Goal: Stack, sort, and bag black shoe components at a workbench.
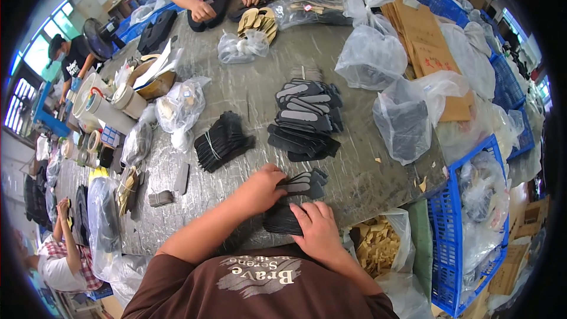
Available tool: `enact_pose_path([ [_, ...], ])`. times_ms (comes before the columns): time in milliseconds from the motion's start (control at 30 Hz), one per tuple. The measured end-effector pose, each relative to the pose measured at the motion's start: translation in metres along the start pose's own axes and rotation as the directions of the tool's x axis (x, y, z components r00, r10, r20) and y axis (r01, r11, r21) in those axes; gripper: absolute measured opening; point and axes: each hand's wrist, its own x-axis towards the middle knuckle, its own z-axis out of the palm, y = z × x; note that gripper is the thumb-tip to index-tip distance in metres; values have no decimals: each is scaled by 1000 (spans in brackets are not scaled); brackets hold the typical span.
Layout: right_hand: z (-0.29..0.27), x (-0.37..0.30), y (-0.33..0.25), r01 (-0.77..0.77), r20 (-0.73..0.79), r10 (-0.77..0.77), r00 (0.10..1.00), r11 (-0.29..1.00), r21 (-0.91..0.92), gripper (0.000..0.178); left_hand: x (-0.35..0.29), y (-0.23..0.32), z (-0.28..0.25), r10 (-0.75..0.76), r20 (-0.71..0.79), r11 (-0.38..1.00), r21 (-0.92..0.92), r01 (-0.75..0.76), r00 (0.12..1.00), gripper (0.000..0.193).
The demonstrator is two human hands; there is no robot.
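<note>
At the table's near edge my left hand (264,188) has its fingers curled at the near-left end of a small group of dark flat pieces with grey strips (302,183), cut like shoe parts. Closer to my body, my right hand (317,229) is closed over the right end of a black stack of flat pieces (281,221), thumb along its near side. Ahead of both hands lies a fanned pile of black and grey cut pieces (304,106). Left of that pile sits a tied bundle of black pieces (221,142).
Clear plastic bags (403,119) and cardboard (431,53) lie along the table's right side. A blue crate (440,242) stands at the right, beside a bag of tan scraps (378,242). Buckets (109,112) crowd the left. A co-worker's hands (204,10) work across the table.
</note>
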Motion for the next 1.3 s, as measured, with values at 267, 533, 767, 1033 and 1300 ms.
enact_pose_path([
  [267, -10, 8, -6, -36, -59, 35, 998, 999, -17, 76, 0, -6, 3, 45, 194, 995, 74, -60, 980, 32],
  [533, -8, 13, -9, -90, 37, 96, 995, 987, -136, 78, 30, -16, -46, 422, 443, 898, -87, -431, 791, 47],
  [767, -2, 20, -8, -11, -46, 4, 999, 988, -156, 74, 81, -12, 2, 409, -131, 809, 511, -291, 903, 62],
  [1033, -1, 17, -5, -10, -58, 3, 998, 994, -112, 74, 107, -28, 1, 538, -104, 689, 627, -365, 836, 51],
  [1300, 3, 18, 0, 8, -68, -15, 998, 995, -97, 75, 111, -24, 6, 447, -61, 719, 619, -317, 893, 47],
])
